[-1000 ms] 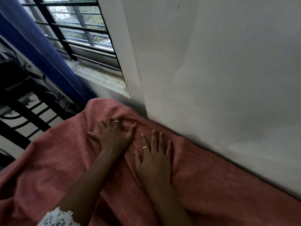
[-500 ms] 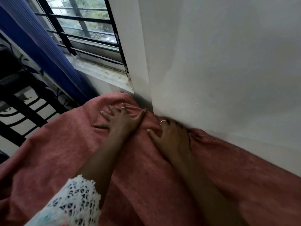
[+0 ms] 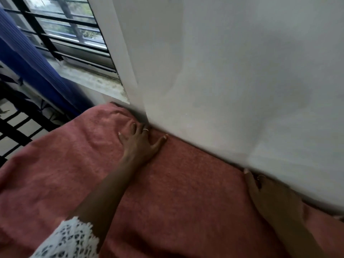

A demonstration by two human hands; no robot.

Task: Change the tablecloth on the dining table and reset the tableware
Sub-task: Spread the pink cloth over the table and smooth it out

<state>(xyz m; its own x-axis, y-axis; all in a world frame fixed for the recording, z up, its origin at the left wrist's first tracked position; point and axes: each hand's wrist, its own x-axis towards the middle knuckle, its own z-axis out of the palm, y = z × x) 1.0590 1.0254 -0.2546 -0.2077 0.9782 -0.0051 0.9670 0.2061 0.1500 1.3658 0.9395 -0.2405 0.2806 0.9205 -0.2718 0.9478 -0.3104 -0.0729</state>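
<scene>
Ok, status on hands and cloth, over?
Left hand flat on pink woven tablecloth by corner. Right hand pressing its edge against white wall. No tableware in view.

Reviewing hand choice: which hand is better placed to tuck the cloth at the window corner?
Left, probably. The left hand already rests at the pink tablecloth's corner; the right hand lies farther along the wall.

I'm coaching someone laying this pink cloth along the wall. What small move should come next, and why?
Probably slide the right hand further right along the wall, pressing the pink tablecloth edge down. The left hand already pins the corner, and the stretch between them lies flat.
</scene>
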